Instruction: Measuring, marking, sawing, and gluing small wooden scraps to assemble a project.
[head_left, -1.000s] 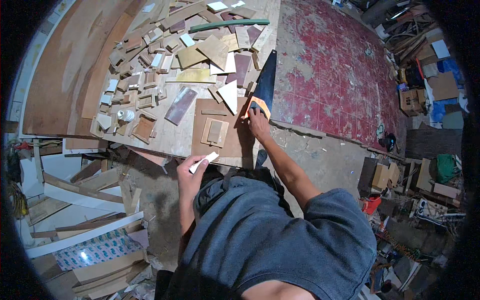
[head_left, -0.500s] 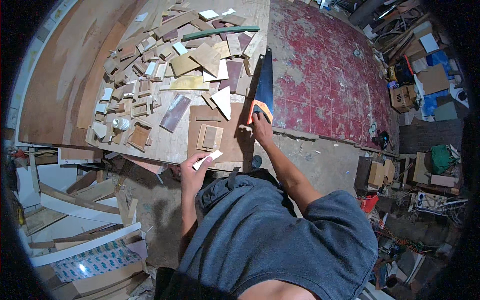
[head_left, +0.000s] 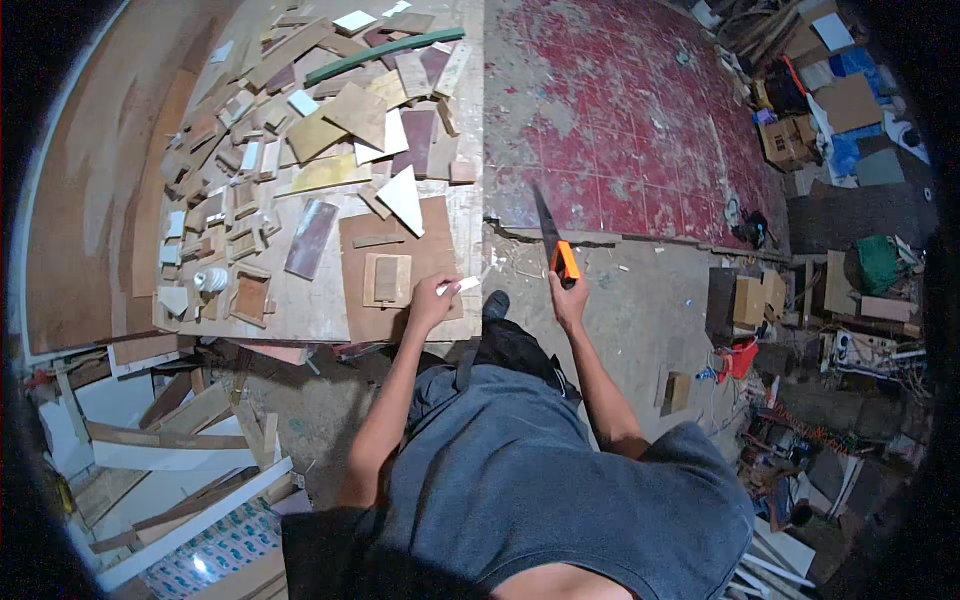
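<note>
My left hand (head_left: 433, 298) pinches a small white strip (head_left: 466, 284) at the right edge of the work table (head_left: 315, 325), over a brown board (head_left: 430, 240). Beside it on that board lie a small wooden frame piece (head_left: 386, 280) and a loose narrow stick (head_left: 378, 241). My right hand (head_left: 568, 297) grips the orange handle of a handsaw (head_left: 566, 258); its dark blade points away from me, held off the table's right side over the floor.
Wood offcuts (head_left: 355, 115) and small boxes crowd the table, with a white spiral object (head_left: 210, 281) near the front. A worn red tiled surface (head_left: 620, 120) lies right of it. Scrap boards (head_left: 170, 450) pile at lower left; cartons and tools (head_left: 750, 300) line the right.
My right hand has lifted the saw away from the table's edge and moved it rightward. My left hand has moved right and up with the white strip, to the table's edge.
</note>
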